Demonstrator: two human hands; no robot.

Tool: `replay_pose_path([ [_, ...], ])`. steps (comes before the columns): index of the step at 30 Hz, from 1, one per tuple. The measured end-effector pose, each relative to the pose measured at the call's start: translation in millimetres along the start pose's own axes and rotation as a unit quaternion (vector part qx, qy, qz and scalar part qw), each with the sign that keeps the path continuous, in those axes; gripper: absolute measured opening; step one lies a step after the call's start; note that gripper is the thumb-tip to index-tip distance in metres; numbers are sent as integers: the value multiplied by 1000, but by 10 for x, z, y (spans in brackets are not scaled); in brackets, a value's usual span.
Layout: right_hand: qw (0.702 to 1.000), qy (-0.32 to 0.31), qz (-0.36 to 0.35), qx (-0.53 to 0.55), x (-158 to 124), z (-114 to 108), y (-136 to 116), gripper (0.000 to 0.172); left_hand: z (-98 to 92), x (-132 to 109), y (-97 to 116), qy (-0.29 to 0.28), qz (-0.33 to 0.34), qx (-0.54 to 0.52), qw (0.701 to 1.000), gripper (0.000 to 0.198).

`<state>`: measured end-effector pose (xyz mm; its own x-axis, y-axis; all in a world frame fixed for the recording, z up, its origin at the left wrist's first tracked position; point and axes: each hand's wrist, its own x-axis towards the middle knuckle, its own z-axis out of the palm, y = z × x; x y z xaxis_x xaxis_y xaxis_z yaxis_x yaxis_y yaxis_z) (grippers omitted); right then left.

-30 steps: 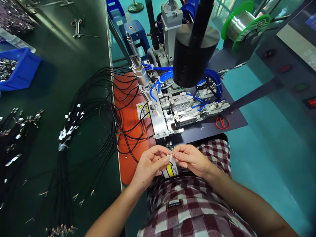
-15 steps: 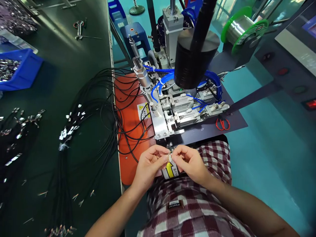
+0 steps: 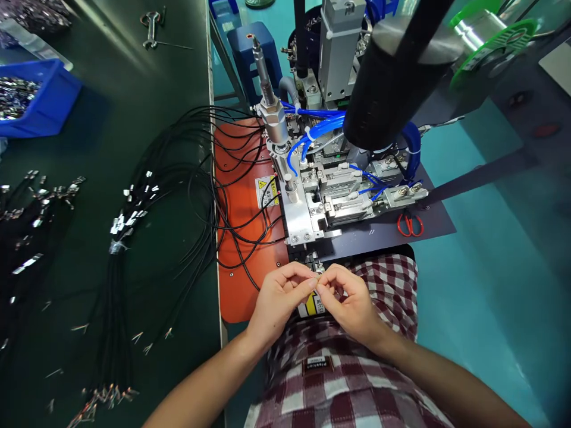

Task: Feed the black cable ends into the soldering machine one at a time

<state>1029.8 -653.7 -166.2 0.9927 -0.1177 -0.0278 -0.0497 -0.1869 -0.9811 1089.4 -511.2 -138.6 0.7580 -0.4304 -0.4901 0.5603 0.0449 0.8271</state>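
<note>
From the head camera, both hands meet in the near middle, just above the person's lap. The left hand [image 3: 279,297] and the right hand [image 3: 352,303] are each curled shut, with thumb and first finger pressed tip to tip. Between them they pinch a tiny piece [image 3: 317,287]. It is too small and too covered by fingers to tell what it is. Fingertips suit a thing this little, because a whole fist would hide it. The hands are close to the body and right under the eyes, so the piece is easy to see.

Just past the hands, a bit farther away, is the front edge of a metal machine [image 3: 312,208] with blue tubes. A yellow sticker [image 3: 312,307] peeks out under the fingers. The machine sits on an orange mat [image 3: 241,196].

To the left, a bunch of black cables [image 3: 178,172] loops over the mat and onto the green table [image 3: 134,77]. Their ends fan out near the person, so each one is easy to pick up. Far left is a blue bin [image 3: 42,101] with shiny bits inside.

To the right of the machine lie red scissors [image 3: 410,224], within easy reach of the right hand. Far right, up high, is a green spool [image 3: 491,41]. A checked shirt [image 3: 339,380] fills the near edge.
</note>
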Motion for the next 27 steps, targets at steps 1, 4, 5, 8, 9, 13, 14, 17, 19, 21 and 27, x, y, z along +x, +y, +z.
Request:
replay_pose_path([
  [1,1000,5,-1,-7,-11,22,3,12,7,0,-2,3,2,-3,1000,12],
  [4,999,20,-16,-32,-42,83,18,12,15,4,-4,11,-16,-1,1000,16],
  [5,999,25,-22,-42,-47,94,19,12,12,5,-3,14,-27,4,1000,17],
  [8,997,9,-34,-67,-24,70,-2,12,-13,4,15,25,-56,12,998,20],
  [9,997,-13,-34,-66,-3,40,-17,11,-25,2,25,26,-62,13,998,21],
  [13,998,-58,10,-24,120,-123,-79,9,-63,3,53,17,-76,21,997,24],
  [14,998,-50,32,-10,152,-156,-87,9,-68,6,53,15,-76,25,997,25],
  [17,992,-54,104,51,225,-195,-97,11,-72,14,41,12,-73,33,997,25],
  [19,983,-69,141,92,250,-182,-103,14,-69,15,35,11,-72,37,997,25],
  [21,977,-74,163,113,263,-162,-113,17,-64,14,37,8,-68,40,997,25],
  [27,953,-101,206,199,287,-150,-87,24,-68,16,50,-5,-54,39,998,24],
])
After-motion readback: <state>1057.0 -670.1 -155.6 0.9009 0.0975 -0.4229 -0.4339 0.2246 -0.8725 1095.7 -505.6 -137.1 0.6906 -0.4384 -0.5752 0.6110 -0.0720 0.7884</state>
